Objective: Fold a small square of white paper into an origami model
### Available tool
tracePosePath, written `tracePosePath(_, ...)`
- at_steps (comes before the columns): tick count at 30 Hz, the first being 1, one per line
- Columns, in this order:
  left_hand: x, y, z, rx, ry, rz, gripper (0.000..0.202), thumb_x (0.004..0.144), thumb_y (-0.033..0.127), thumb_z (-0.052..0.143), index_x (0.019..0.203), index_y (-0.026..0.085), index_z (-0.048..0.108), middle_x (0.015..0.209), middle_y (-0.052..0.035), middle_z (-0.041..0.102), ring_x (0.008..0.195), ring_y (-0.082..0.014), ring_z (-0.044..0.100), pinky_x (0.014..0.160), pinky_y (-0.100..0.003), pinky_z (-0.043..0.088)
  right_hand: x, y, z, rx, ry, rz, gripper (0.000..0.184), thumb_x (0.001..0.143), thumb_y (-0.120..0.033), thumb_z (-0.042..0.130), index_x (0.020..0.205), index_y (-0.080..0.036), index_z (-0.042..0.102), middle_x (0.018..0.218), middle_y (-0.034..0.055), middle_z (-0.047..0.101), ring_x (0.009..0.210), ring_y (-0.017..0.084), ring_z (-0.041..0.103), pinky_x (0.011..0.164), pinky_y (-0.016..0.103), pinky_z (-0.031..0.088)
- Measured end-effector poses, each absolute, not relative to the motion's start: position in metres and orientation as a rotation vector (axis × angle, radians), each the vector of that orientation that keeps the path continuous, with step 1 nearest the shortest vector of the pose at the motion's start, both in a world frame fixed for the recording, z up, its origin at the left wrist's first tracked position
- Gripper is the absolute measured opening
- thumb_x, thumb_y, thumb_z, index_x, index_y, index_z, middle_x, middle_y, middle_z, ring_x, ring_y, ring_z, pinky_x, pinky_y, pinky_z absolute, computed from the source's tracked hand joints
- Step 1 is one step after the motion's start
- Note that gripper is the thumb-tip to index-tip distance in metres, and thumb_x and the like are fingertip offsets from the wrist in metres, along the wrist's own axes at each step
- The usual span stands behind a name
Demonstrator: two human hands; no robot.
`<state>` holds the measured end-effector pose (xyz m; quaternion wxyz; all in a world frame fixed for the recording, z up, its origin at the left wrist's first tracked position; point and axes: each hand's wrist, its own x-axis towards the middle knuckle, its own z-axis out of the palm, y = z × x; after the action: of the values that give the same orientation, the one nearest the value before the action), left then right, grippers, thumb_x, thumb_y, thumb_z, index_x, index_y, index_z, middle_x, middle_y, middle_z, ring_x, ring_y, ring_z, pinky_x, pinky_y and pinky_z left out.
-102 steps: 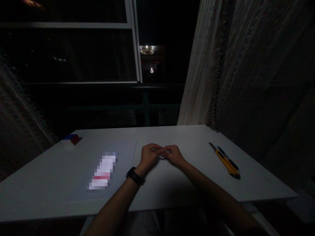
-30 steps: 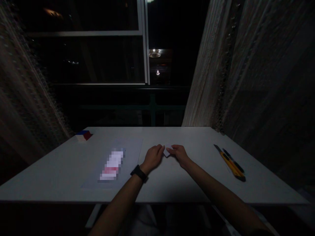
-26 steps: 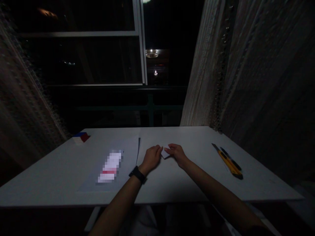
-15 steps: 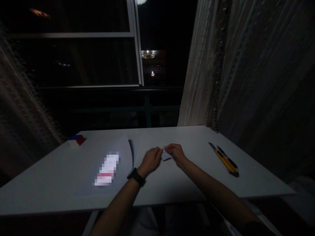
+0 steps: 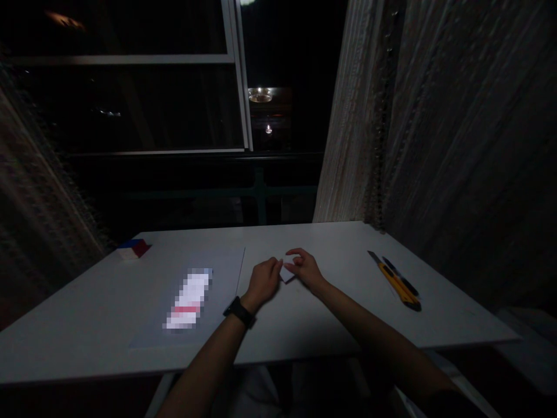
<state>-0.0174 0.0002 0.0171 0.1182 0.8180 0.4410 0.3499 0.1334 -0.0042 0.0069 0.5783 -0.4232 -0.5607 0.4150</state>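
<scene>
A small folded piece of white paper (image 5: 287,274) is between my two hands, above the middle of the white table (image 5: 313,325). My left hand (image 5: 264,281) wears a dark watch (image 5: 239,312) on its wrist and pinches the paper's left edge between thumb and fingers. At the paper's right side is my right hand (image 5: 307,270). Its index finger is lifted and curved away from the thumb, leaving a gap, while the thumb lies against the paper. The far side of the paper is partly covered by the fingers.
Left of my hands, a phone with a blurred bright screen (image 5: 188,301) lies on white paper sheets (image 5: 226,273). A red, white and blue cube (image 5: 133,249) sits at the far left. On the right lie a yellow utility knife (image 5: 395,284) and a dark pen (image 5: 400,276). Curtains (image 5: 343,145) hang behind.
My right index finger has lifted off the folded paper, and the paper has turned slightly. The curled edge of the sheets under the phone now lies flat.
</scene>
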Motion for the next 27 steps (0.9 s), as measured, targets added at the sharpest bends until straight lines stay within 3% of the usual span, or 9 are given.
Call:
tracePosePath(4, -0.016, 0.001, 0.017, 2.381, 1.299, 1.052, 0.038, 0.087, 0.042, 0.029, 0.069, 0.018, 0.053, 0.059, -0.0018, 0.056, 0.056, -0.0141, 0.052, 0.055, -0.025, 0.031, 0.136, -0.006, 0.009, -1.025, -1.401, 0.939, 0.042, 0.055, -0.032, 0.072, 0.090, -0.017, 0.053, 0.044, -0.0125, 0.031, 0.040, 0.004, 0.027, 0.040, 0.019, 0.022)
tracePosePath(9, -0.017, 0.004, 0.017, 2.274, 1.311, 1.079, 0.039, 0.086, 0.043, 0.032, 0.067, 0.017, 0.054, 0.055, -0.0007, 0.055, 0.053, -0.0131, 0.050, 0.052, -0.024, 0.030, 0.139, -0.007, 0.012, -0.993, -1.436, 0.960, 0.042, 0.055, -0.029, 0.071, 0.091, -0.017, 0.052, 0.047, -0.0100, 0.042, 0.044, 0.006, 0.038, 0.043, 0.020, 0.029)
tracePosePath(12, -0.016, 0.005, 0.020, 2.224, 1.269, 1.089, 0.040, 0.085, 0.043, 0.033, 0.067, 0.017, 0.056, 0.055, -0.0004, 0.055, 0.053, -0.0125, 0.049, 0.052, -0.024, 0.031, 0.142, -0.006, 0.011, -1.018, -1.403, 0.955, 0.043, 0.052, -0.026, 0.072, 0.089, -0.017, 0.054, 0.045, -0.0111, 0.039, 0.041, 0.006, 0.036, 0.042, 0.020, 0.028)
tracePosePath(15, -0.010, 0.005, 0.025, 2.177, 1.168, 1.097, 0.036, 0.081, 0.045, 0.040, 0.074, 0.017, 0.061, 0.062, -0.0009, 0.060, 0.057, -0.0127, 0.052, 0.054, -0.024, 0.034, 0.143, -0.004, 0.010, -1.030, -1.357, 1.008, 0.043, 0.049, -0.022, 0.071, 0.088, -0.017, 0.054, 0.042, -0.0123, 0.038, 0.038, 0.005, 0.033, 0.040, 0.019, 0.027)
tracePosePath(18, -0.001, 0.007, 0.029, 2.090, 1.086, 1.133, 0.031, 0.071, 0.043, 0.056, 0.084, 0.016, 0.065, 0.079, -0.0045, 0.066, 0.070, -0.0157, 0.056, 0.061, -0.025, 0.039, 0.144, -0.003, 0.009, -0.996, -1.342, 1.067, 0.046, 0.049, -0.019, 0.069, 0.092, -0.017, 0.053, 0.045, -0.0107, 0.045, 0.041, 0.007, 0.040, 0.043, 0.020, 0.033)
tracePosePath(27, 0.005, 0.013, 0.023, 1.728, 1.028, 1.232, 0.025, 0.063, 0.038, 0.061, 0.062, 0.013, 0.064, 0.061, -0.0045, 0.063, 0.060, -0.0154, 0.056, 0.057, -0.025, 0.041, 0.142, -0.003, 0.006, -1.099, -1.496, 0.899, 0.045, 0.050, -0.021, 0.071, 0.092, -0.018, 0.056, 0.045, -0.0118, 0.040, 0.042, 0.005, 0.036, 0.042, 0.018, 0.030)
